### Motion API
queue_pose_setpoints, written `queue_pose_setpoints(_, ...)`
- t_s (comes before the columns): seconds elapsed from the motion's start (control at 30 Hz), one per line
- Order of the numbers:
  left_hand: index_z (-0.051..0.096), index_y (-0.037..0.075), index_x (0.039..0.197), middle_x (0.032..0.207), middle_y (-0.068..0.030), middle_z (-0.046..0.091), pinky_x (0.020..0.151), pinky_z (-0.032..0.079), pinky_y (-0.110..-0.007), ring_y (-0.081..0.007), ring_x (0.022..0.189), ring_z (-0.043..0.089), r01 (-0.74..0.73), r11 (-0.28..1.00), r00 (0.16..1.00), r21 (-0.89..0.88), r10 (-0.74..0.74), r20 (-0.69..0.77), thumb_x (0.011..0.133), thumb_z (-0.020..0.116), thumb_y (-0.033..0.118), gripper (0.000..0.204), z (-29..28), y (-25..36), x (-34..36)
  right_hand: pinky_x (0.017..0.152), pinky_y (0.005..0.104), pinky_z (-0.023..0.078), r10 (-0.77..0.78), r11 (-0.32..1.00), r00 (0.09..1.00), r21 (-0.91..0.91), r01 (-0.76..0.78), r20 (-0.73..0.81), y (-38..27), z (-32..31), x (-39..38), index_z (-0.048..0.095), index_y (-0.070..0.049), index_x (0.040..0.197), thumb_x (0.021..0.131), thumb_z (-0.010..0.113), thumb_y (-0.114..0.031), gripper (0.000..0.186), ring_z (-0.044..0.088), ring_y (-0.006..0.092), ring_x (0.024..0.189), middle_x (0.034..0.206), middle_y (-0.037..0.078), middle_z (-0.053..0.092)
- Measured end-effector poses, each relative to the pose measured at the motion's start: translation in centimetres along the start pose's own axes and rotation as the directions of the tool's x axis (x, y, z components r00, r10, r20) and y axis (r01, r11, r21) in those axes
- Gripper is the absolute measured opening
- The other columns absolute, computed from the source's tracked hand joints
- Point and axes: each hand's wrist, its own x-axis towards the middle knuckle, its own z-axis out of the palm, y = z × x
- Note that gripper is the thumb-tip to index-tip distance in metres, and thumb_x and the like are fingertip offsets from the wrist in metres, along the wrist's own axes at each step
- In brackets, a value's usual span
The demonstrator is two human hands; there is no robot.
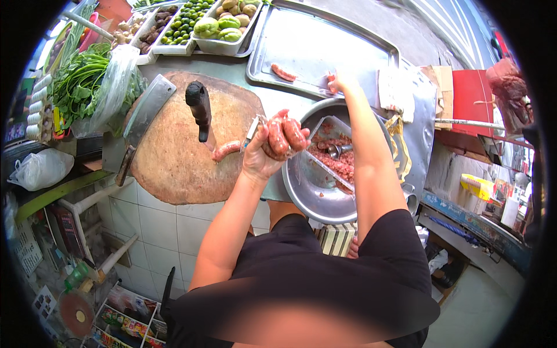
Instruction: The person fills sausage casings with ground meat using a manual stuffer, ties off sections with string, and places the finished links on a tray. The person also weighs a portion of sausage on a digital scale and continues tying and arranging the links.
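Observation:
My left hand [261,155], palm up, is closed around a bunch of fresh sausages [285,134]. From it, a sausage [227,151] reaches onto the round wooden chopping board [168,162], touching the blade of a knife with a black handle [198,104] that stands upright. Over the near edge of the metal tray [342,49], my right hand [336,84] has its fingers drawn together; something reddish shows at the tips, too small to name. A single sausage [283,72] lies in the tray to its left. Below my right forearm, a metal basin [316,200] holds a clear container of minced meat [336,162].
A cleaver [149,104] rests along the board's left edge. Leafy greens [81,84] and a plastic bag [116,87] lie at the left. Bins of limes [188,20] and green vegetables [223,26] line the back. A white cloth [397,90] lies right of the tray.

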Motion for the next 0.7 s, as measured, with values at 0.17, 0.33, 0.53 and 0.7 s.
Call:
queue_pose_setpoints(0.17,0.03,0.007,0.146,0.125,-0.0219,0.052,0.103,0.042,-0.061,-0.0464,0.122,0.051,0.066,0.993,0.998,-0.102,-0.064,0.016,0.084,0.074,0.038,0.081,-0.6,-0.4,-2.0,0.061,0.036,0.052,0.006,1.0,0.962,0.016,-0.002,-0.274,-0.5,4.0,4.1,0.06,-0.004,0.109,0.073,0.071,-0.004,0.038,0.066,0.0231,0.07,0.09,0.016,0.069)
queue_pose_setpoints(0.33,0.029,0.006,0.147,0.129,-0.024,0.05,0.103,0.042,-0.061,-0.0485,0.125,0.048,0.121,0.992,0.993,-0.036,-0.121,-0.007,0.086,0.072,0.037,0.081,-0.4,-0.4,-4.1,0.051,0.0315,0.048,0.178,0.687,0.957,0.725,0.048,-0.231,-1.6,1.0,-0.1,0.056,-0.003,0.122,0.076,0.068,0.001,0.048,0.062,0.014,0.066,0.086,0.005,0.067)
queue_pose_setpoints(0.53,0.023,0.0,0.148,0.136,-0.0262,0.045,0.106,0.041,-0.054,-0.0493,0.127,0.046,0.184,0.964,0.978,0.194,-0.199,0.059,0.088,0.066,0.046,0.087,0.7,1.0,-5.9,0.085,0.029,0.052,-0.322,0.768,0.946,0.575,0.28,-0.031,-2.1,-4.1,-18.4,0.058,0.003,0.126,0.085,0.067,-0.01,0.044,0.067,0.0157,0.097,0.106,0.01,0.071)
queue_pose_setpoints(0.7,0.026,0.002,0.145,0.139,-0.0296,0.04,0.113,0.033,-0.052,-0.0489,0.133,0.039,0.193,0.963,0.981,0.189,-0.189,-0.039,0.085,0.069,0.041,0.084,1.8,1.5,-5.9,0.091,0.0301,0.051,-0.346,0.569,0.938,0.796,0.205,0.006,-4.6,-5.8,-29.8,0.062,0.004,0.12,0.088,0.068,-0.011,0.036,0.067,0.0172,0.098,0.104,0.013,0.071)
